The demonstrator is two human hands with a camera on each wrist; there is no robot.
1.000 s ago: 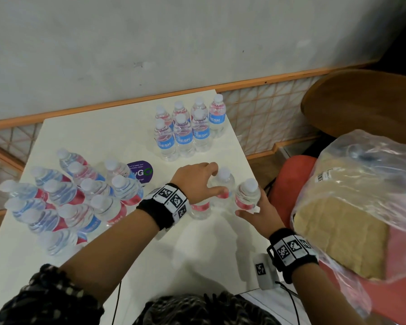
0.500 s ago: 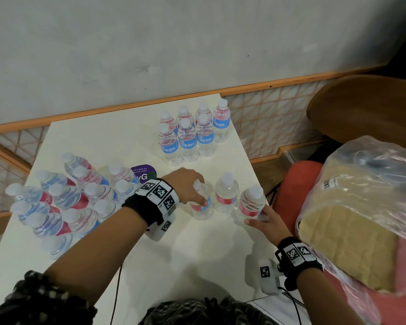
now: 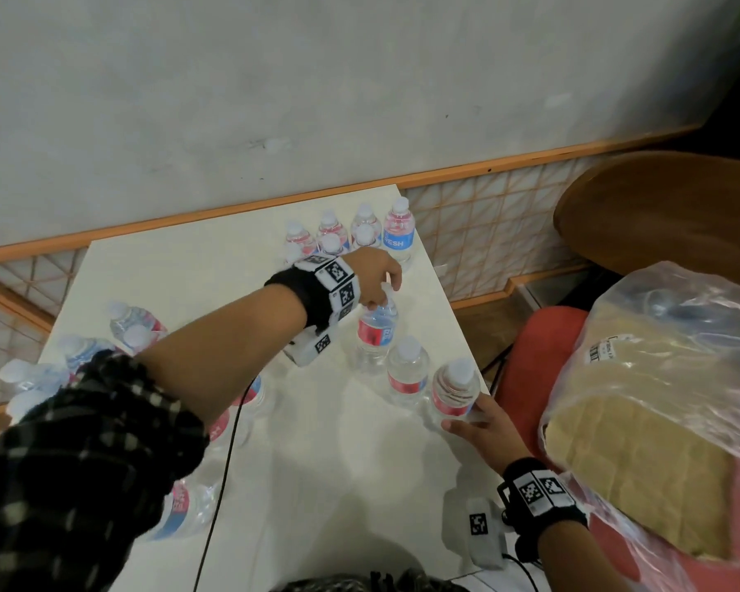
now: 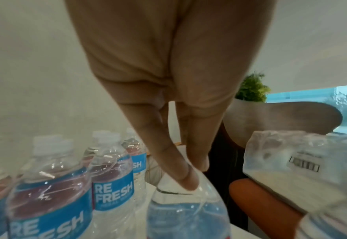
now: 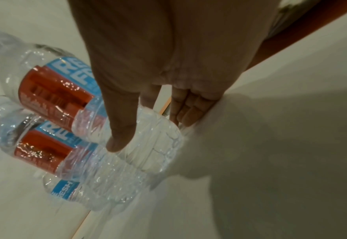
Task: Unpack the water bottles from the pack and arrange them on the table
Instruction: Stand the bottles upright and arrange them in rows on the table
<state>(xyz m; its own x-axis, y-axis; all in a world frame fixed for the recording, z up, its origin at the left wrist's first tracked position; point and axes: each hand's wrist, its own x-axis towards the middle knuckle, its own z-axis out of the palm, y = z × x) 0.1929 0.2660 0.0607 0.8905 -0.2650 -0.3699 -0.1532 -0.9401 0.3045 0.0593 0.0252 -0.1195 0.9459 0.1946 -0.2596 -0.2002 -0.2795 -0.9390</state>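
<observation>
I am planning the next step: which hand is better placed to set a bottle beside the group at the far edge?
Left. The left hand already pinches a bottle by its cap beside the far group. The right hand holds the nearest bottle, farther away.

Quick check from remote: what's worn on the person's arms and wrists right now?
The left arm has a dark plaid sleeve pushed up to the elbow; the right forearm is bare. Each wrist carries a black band with white blocks printed with black square codes, plus a small white tagged box beneath. A thin black cable hangs from the left wrist unit.
</observation>
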